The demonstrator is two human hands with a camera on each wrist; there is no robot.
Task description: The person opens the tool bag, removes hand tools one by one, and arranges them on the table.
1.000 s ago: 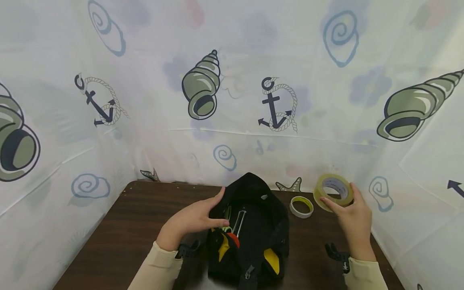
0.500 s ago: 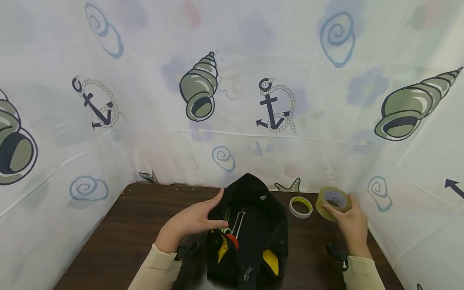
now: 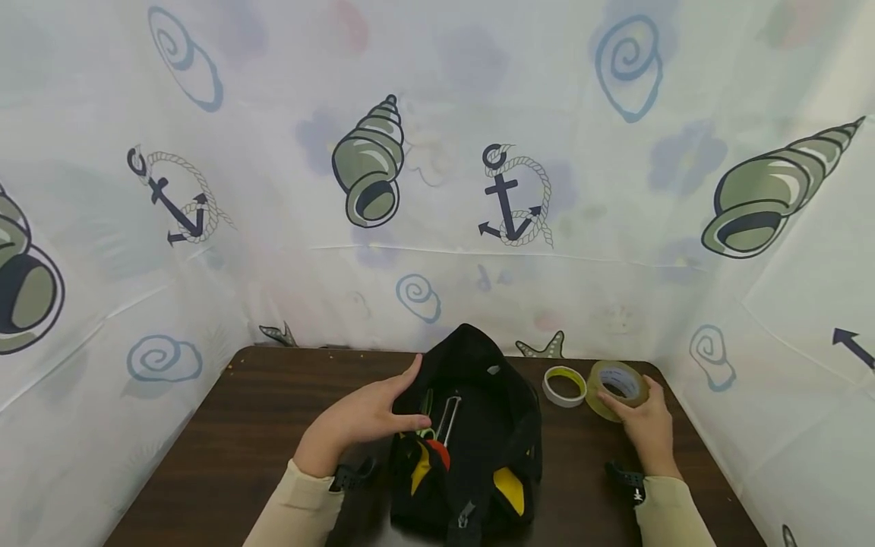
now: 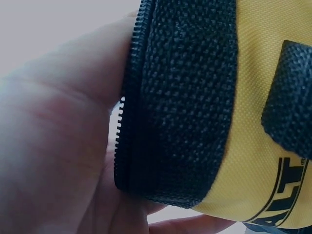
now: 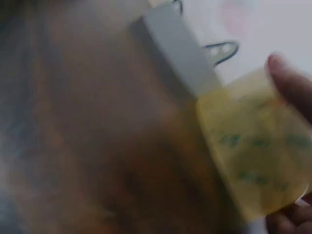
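Note:
A black and yellow zippered tool bag (image 3: pixel 522 448) stands with its mouth open on the table. My left hand (image 3: pixel 358 416) holds its left rim, thumb on the inner side and fingers outside; the zipper edge (image 4: pixel 127 122) runs between them in the left wrist view. My right hand (image 3: pixel 648 429) grips a wide roll of clear yellowish packing tape (image 3: pixel 595 400) at its right side. Green lettering shows on the tape's face (image 5: pixel 253 151) in the blurred right wrist view. A narrow white tape roll (image 3: pixel 562 401) lies just left of it.
Inside the bag's left side are a slim silver-edged tool (image 3: pixel 449 420), green handles (image 3: pixel 427 434) and a red rounded piece (image 3: pixel 440 454). The dark wooden table (image 3: pixel 260 425) meets a patterned cloth backdrop (image 3: pixel 451 228) at its back and sides.
The packing tape, first tilted up at the far right, has come down and left in my right hand, closer to the white roll. My left hand keeps its place on the bag.

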